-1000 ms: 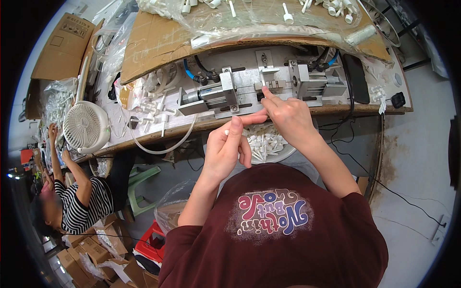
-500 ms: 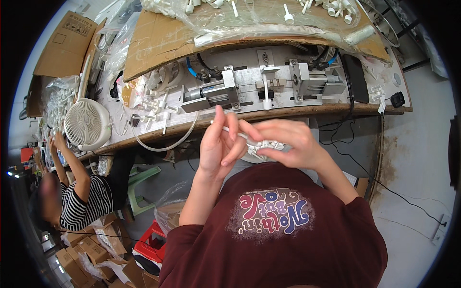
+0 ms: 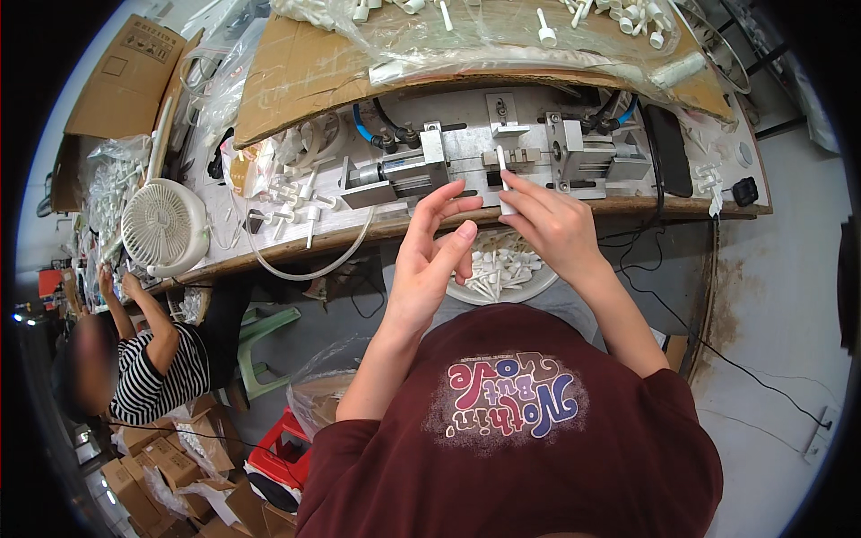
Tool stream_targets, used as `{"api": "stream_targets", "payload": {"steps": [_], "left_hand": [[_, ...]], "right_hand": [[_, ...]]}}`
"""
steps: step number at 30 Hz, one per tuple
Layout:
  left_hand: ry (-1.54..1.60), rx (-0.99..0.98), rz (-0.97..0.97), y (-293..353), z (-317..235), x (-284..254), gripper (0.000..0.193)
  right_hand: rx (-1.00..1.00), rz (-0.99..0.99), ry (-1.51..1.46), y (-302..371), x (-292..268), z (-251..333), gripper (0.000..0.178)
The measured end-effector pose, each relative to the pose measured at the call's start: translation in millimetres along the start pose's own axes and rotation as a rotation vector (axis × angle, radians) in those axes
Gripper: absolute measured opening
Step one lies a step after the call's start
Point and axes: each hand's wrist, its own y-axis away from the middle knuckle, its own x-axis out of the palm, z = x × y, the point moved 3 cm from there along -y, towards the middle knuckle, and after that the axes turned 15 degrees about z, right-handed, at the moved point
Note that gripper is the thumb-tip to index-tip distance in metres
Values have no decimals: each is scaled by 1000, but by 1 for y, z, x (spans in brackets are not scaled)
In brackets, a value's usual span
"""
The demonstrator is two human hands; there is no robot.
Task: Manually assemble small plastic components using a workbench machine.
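My right hand (image 3: 558, 224) pinches a white plastic stick-like part (image 3: 502, 161) with a wider lower end. That part stands at the middle of a metal clamping fixture (image 3: 516, 158) on the bench, between two facing cylinder units. My left hand (image 3: 434, 251) is raised just to the left, thumb and fingers apart and bent, with nothing visible in it. Below both hands a round white basin (image 3: 536, 285) holds many small white plastic pieces (image 3: 493, 273), partly hidden by my hands and shirt.
A cardboard sheet (image 3: 305, 90) under plastic film with white parts lies above the fixture. A white fan (image 3: 164, 229) and loose white fittings (image 3: 296, 202) are to the left. A black phone (image 3: 667, 151) lies right. A person in a striped shirt (image 3: 161, 372) works at far left.
My right hand has moved up from the basin to the fixture and grips the white part there. My left hand has shifted right, away from the white stick it was fingering, uncovering the basin.
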Motion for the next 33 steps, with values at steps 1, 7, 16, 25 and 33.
{"api": "stream_targets", "payload": {"steps": [1,7,16,25,33], "left_hand": [[-17,5,-6,0,0,1,50],[-66,56,-76,2,0,0,44],[0,86,-107,3,4,1,35],[-3,194,-219,18,12,-15,30],[47,211,-219,24,18,-12,26]], "right_hand": [[24,47,83,0,5,-1,26],[74,163,272,-15,13,-2,25],[88,199,264,-17,10,-2,24],[125,-259,363,-88,-82,-38,21],[397,78,-25,-133,-75,-166,24]]}}
